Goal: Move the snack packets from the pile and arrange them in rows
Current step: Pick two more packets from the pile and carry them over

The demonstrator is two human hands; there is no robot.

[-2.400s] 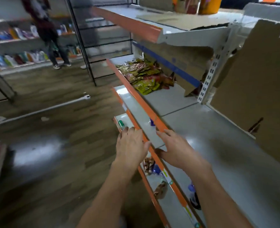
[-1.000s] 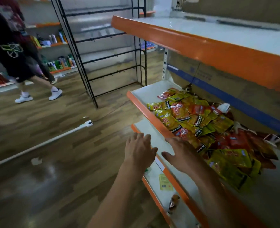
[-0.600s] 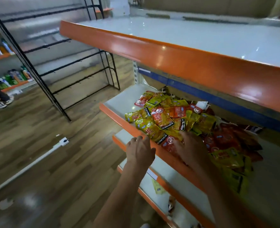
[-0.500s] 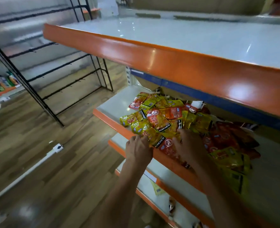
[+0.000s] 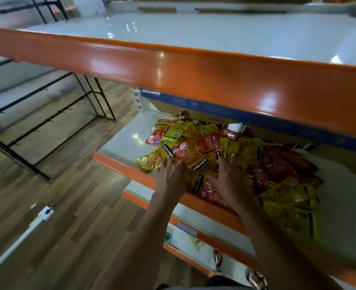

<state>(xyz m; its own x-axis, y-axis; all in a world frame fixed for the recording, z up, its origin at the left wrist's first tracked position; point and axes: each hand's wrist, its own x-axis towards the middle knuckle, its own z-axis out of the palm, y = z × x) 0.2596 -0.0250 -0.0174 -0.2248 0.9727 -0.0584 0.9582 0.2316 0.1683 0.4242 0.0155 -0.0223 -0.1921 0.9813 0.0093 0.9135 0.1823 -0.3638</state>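
Observation:
A loose pile of snack packets point(image 5: 212, 149), yellow, orange and dark red, some marked KONCHEW, lies on the white middle shelf point(image 5: 127, 143) with an orange front lip. My left hand point(image 5: 170, 176) reaches over the lip, its fingers spread flat on the yellow packets at the pile's near left edge. My right hand point(image 5: 229, 178) lies palm down on the packets a little to the right, fingers extended into the pile. Neither hand grips a packet. The upper shelf hides the back of the pile.
An upper white shelf point(image 5: 194, 34) with a broad orange edge overhangs the pile. Bare shelf surface lies to the left of the packets. Lower shelves point(image 5: 191, 214) hold a few small items. A black wire rack point(image 5: 47, 122) stands on the wooden floor at left.
I have walked up to the pile. Both hands have moved forward from in front of the shelf lip and now rest on the packets. The passer-by has left the view.

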